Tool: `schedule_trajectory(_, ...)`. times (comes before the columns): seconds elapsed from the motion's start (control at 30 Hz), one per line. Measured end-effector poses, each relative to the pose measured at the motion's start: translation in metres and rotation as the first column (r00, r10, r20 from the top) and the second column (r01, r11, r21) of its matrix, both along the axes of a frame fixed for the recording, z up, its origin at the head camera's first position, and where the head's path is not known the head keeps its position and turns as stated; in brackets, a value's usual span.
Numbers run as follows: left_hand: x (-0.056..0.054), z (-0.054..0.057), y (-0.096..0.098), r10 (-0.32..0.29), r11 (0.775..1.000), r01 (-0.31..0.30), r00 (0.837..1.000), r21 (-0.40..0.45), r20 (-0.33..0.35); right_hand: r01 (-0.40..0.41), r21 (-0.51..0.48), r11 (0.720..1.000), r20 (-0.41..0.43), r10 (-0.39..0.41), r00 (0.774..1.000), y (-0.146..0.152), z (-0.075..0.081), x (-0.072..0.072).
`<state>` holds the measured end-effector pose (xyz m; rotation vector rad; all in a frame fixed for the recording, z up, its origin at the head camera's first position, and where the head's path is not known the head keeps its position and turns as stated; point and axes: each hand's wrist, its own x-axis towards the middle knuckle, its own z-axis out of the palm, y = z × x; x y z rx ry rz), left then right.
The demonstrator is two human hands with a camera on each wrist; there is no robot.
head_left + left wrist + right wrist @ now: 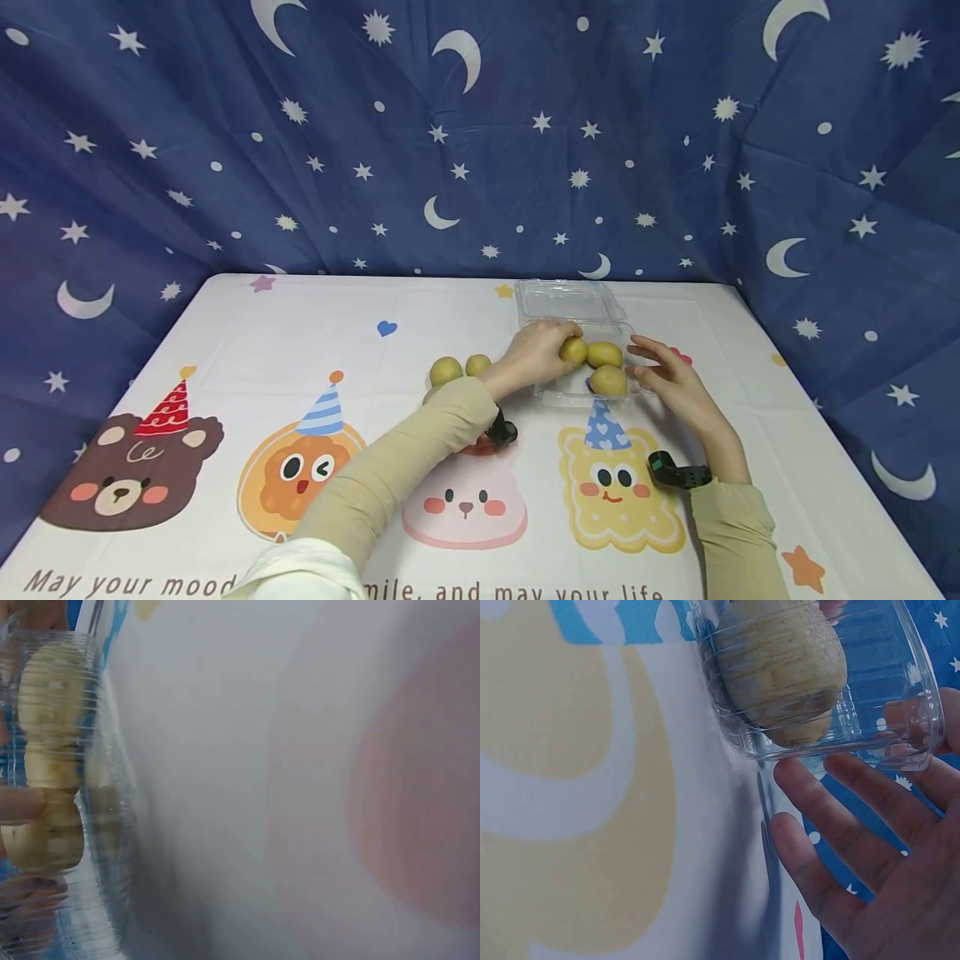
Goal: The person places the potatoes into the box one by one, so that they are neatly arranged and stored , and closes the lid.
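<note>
A clear plastic box (558, 392) with its hinged lid (558, 302) folded back lies at the back right of the table. My left hand (538, 354) reaches into it and grips a potato (573, 351) with curled fingers. Beside that potato, a second potato (604, 355) and a third potato (609, 381) lie in the box. Through the ribbed wall, the left wrist view shows a finger (22, 804) on the potato. My right hand (675, 379) is at the box's right side, its fingers spread and fairly straight, fingertips (789, 771) right at the wall.
Left of the box, a loose potato (446, 371) and another potato (477, 364) lie on the table, partly behind my left forearm. The white tablecloth (337, 333) has printed cartoon figures. A blue curtain (480, 167) with moons and stars hangs behind the table.
</note>
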<state>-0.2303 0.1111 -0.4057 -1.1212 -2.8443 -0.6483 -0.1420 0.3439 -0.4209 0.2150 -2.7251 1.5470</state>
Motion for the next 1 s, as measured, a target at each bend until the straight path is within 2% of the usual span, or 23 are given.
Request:
schedule_trajectory(0.17, 0.0013, -0.0001, 0.0011, -0.013, 1.0, 0.013, 1.0, -0.006, -0.019, 0.008, 0.009, 1.0, 0.003, -0.008, 1.0, 0.0001, 0.0015, 0.0008)
schedule_trajectory(0.47, 0.0012, 0.0012, -0.0016, 0.01, 1.0, -0.01, 1.0, 0.016, 0.002, 0.007, 0.016, 1.0, 0.004, -0.007, 1.0, 0.0002, 0.0011, 0.0014)
schedule_trajectory(0.7, 0.0011, 0.0006, -0.0014, 0.021, 1.0, -0.021, 1.0, 0.016, -0.017, 0.013, 0.034, 0.999, 0.015, -0.013, 1.0, -0.001, 0.0032, 0.0011)
schedule_trajectory(1.0, 0.0002, -0.0007, -0.0024, 0.004, 0.999, -0.004, 1.0, 0.033, -0.013, 0.01, 0.021, 1.0, 0.023, -0.01, 1.0, -0.001, 0.0034, 0.0014)
